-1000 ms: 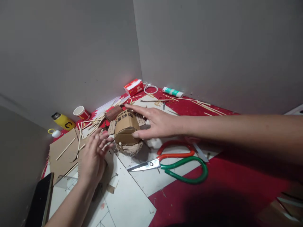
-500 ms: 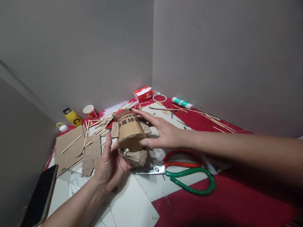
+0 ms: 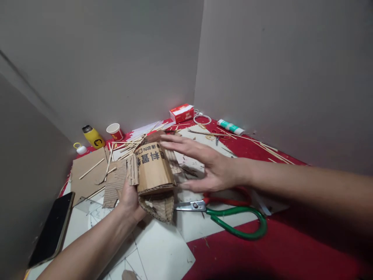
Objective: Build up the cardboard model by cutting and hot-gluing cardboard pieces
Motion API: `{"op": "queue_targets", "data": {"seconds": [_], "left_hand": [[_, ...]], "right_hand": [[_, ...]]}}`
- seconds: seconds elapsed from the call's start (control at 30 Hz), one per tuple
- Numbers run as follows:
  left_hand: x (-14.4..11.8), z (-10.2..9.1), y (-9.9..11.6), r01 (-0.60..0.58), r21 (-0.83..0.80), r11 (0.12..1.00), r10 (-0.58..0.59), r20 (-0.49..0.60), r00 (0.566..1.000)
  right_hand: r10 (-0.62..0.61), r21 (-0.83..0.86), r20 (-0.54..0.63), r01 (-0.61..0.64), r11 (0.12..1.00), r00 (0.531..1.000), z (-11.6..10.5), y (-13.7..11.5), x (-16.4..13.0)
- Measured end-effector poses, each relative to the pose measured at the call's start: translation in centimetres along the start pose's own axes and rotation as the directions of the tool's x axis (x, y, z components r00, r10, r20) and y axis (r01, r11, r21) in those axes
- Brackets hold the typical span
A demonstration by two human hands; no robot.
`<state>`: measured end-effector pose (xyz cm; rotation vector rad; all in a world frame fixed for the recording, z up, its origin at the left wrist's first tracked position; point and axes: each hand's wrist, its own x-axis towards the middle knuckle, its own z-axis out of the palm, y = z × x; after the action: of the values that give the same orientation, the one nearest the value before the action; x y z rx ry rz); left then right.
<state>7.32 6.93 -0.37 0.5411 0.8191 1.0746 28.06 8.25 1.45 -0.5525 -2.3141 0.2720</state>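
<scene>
A handmade cardboard model [image 3: 155, 171] with a curved, printed top, corrugated side flaps and a pointed front end is held up over the table. My left hand [image 3: 131, 200] grips it from below and the left; most of its fingers are hidden under the cardboard. To the model's right, my right hand [image 3: 204, 161] is open, thumb and fingers spread apart. Its fingertips are close to the model's far edge, and I cannot tell whether they touch. Scissors [image 3: 230, 212] with one red and one green handle lie below my right hand, blade tips hidden behind the model.
Cardboard pieces [image 3: 90, 167] and thin wooden sticks [image 3: 128, 147] lie at left and behind. A phone [image 3: 52, 229] rests at the left edge. Along the back are a yellow bottle [image 3: 93, 137], a paper cup [image 3: 114, 132], a red tissue pack [image 3: 182, 113] and a green-white tube [image 3: 231, 127].
The cardboard model has moved slightly down and nearer, and its top has tipped more into view. My right hand has come away from its right side, fingers spreading. The whole view has shifted a little.
</scene>
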Motion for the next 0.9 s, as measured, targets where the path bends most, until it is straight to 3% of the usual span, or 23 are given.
{"op": "queue_targets", "data": {"seconds": [0.13, 0.23, 0.33, 0.47, 0.9], "left_hand": [[0.2, -0.2, 0.0, 0.028, -0.046, 0.999, -0.033, -0.094, 0.995], [0.2, -0.5, -0.2, 0.040, -0.105, 0.994, -0.046, -0.055, 0.997], [0.1, -0.9, -0.4, 0.066, -0.148, 0.987, -0.070, -0.020, 0.997], [0.1, -1.0, -0.4, 0.096, -0.191, 0.977, -0.089, 0.041, 0.995], [0.2, -0.8, -0.4, 0.079, -0.201, 0.976, -0.064, 0.083, 0.995]], "right_hand": [[-0.169, -0.203, -0.075, 0.150, 0.967, 0.983, -0.1, -2.1, 0.6], [-0.351, -0.314, -0.008, 0.331, 0.890, 0.936, 0.9, -2.7, 1.0], [-0.457, -0.338, 0.023, 0.437, 0.834, 0.889, 2.0, -2.3, 1.4], [-0.468, -0.311, 0.031, 0.453, 0.835, 0.883, 2.4, -2.0, 1.7], [-0.471, -0.350, 0.121, 0.481, 0.804, 0.874, 2.3, -2.0, 1.4]]}}
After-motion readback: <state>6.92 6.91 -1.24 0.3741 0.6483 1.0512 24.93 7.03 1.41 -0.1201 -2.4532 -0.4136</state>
